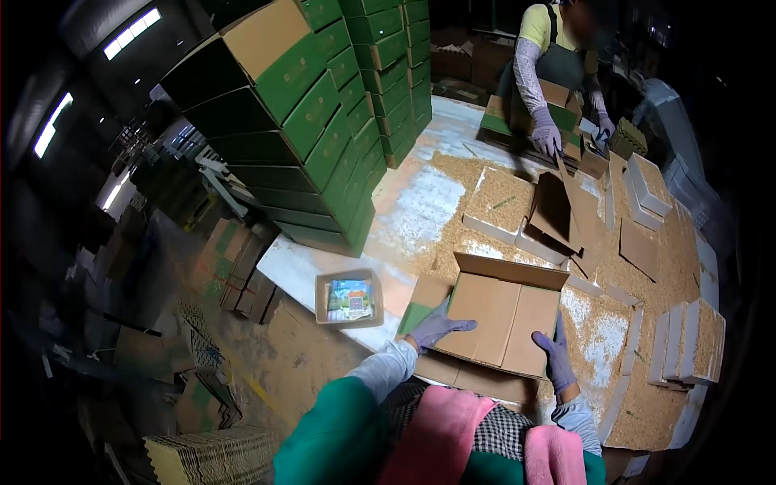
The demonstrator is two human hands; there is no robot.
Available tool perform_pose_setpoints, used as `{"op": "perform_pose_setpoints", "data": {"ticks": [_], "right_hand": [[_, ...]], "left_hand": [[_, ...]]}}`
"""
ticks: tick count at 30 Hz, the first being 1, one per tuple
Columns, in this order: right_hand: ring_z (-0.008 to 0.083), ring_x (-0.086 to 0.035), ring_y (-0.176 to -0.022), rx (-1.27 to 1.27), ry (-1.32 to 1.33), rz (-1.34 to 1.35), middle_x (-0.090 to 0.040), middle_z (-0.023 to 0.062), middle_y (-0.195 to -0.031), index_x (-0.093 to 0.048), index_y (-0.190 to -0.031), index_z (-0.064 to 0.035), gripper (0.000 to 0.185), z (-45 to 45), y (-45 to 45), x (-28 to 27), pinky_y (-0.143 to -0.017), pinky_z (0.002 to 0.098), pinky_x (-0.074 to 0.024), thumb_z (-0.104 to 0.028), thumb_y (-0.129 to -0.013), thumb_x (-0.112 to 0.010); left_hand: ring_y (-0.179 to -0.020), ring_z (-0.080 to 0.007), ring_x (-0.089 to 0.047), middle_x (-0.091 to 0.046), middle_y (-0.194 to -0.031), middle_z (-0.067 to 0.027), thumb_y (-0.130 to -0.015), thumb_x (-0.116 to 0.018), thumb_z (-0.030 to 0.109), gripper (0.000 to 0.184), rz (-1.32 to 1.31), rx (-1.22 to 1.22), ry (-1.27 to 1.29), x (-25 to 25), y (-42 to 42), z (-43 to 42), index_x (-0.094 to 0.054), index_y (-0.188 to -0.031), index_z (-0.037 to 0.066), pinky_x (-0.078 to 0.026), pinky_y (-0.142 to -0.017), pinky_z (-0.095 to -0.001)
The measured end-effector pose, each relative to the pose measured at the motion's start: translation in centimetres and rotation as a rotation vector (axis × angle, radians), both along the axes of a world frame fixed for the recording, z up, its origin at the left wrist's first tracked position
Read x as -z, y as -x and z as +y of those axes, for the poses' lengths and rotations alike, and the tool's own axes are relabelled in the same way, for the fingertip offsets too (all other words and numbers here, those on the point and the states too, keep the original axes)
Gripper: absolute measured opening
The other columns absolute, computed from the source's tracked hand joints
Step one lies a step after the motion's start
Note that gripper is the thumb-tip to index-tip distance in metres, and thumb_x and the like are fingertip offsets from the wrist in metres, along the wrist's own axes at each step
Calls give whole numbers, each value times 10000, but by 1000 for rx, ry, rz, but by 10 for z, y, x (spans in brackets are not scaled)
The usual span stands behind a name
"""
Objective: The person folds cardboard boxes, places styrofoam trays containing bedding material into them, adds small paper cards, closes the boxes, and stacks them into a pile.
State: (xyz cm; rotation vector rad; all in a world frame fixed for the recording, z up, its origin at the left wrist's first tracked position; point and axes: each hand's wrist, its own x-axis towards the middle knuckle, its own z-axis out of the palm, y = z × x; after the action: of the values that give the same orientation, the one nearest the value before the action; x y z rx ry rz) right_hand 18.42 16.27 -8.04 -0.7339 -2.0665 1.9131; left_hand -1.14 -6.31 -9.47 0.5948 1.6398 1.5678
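A cardboard box lies in front of me, its plain brown panels facing up and a flap standing along its far edge. Green printed cardboard shows at its left side. My left hand, in a purple glove, grips the left edge with the thumb on the brown panel; its other fingers are partly hidden. At the right edge, my gloved right hand holds the box with thumb and fingers on its side. Left of the box, a small open carton contains colourful printed leaflets or packets.
Tall stacks of green boxes stand at the table's left. White trays with a brown crumbly filling and loose crumbs cover much of the table. Another person handles boxes across it. Folded cardboard lies at lower left.
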Motion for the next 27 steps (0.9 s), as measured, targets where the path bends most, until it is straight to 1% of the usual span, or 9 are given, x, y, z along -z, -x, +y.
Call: {"op": "perform_pose_setpoints", "data": {"ticks": [4,8,11,12,15,18,20,23,27], "right_hand": [[234,-529,-1182,69,547,360,-514,118,-1317,-393,-1394,-31,585,-11,99,-94,-991,347,-448,-235,-884,-596],[204,-440,-1274,44,-339,854,-441,133,-1416,-385,-1413,-16,550,12,241,-158,-1068,337,-370,-146,-920,-591],[257,-518,-1176,108,-1454,656,-532,146,-1295,-491,-1303,-19,497,-10,316,-274,-987,348,-428,-63,-834,-647],[276,-539,-1139,35,-1333,707,-549,162,-1261,-530,-1253,-22,465,-47,327,-316,-958,359,-444,-82,-812,-665],[305,-568,-1092,-185,-454,783,-565,186,-1223,-566,-1195,-28,443,-136,368,-399,-914,399,-472,-186,-800,-688],[359,-513,-1176,-497,222,557,-495,246,-1284,-357,-1401,-59,683,-182,421,-416,-952,481,-458,-443,-892,-603],[430,-465,-1225,-518,-91,447,-399,324,-1349,-127,-1495,-85,743,-208,449,-409,-977,520,-441,-519,-969,-421],[519,-219,-1361,-128,-953,326,-194,353,-1474,-94,-1521,-150,986,-217,577,-372,-1100,571,-194,-828,-813,-203],[616,-301,-1237,-106,-1210,421,-213,403,-1426,-136,-1499,-152,632,-245,556,-345,-1027,608,-287,-414,-950,-308]], "left_hand": [[-1246,-245,-482,-507,-1345,-154,-842,-712,237,660,463,-116,-192,-149,110,-54,-419,-1376,-16,-364,-1054,-338],[-1353,-259,-324,-373,-1436,-166,-815,-739,212,757,1464,-1281,-195,-316,221,-164,-336,-1414,-17,-243,-1124,-364],[-1281,-264,-411,-397,-1402,-227,-758,-797,312,941,1021,-1309,-298,-349,342,-260,-251,-1428,-60,-312,-1062,-322],[-1138,-202,-524,-552,-1247,-182,-801,-764,293,784,740,-1134,-305,-362,331,-265,-364,-1381,-51,-387,-972,-290],[-1017,-163,-564,-620,-1114,-138,-832,-733,293,599,967,-929,-270,-337,393,-294,-499,-1276,-35,-431,-892,-278],[-1020,-173,-558,-611,-1122,-129,-886,-667,328,469,993,-750,-573,-323,406,-290,-566,-1184,-20,-427,-890,-288],[-1012,-175,-562,-612,-1122,-117,-932,-604,303,417,1228,-934,-318,-323,407,-290,-554,-1183,-27,-418,-913,-293],[-1008,-164,-568,-605,-1128,-65,-956,-561,241,337,915,-932,-507,-323,404,-284,-548,-1203,13,-427,-941,-291],[-1095,-157,-540,-563,-1218,-61,-944,-579,255,368,641,-865,-608,-311,430,-311,-518,-1238,42,-444,-941,-292]]}}
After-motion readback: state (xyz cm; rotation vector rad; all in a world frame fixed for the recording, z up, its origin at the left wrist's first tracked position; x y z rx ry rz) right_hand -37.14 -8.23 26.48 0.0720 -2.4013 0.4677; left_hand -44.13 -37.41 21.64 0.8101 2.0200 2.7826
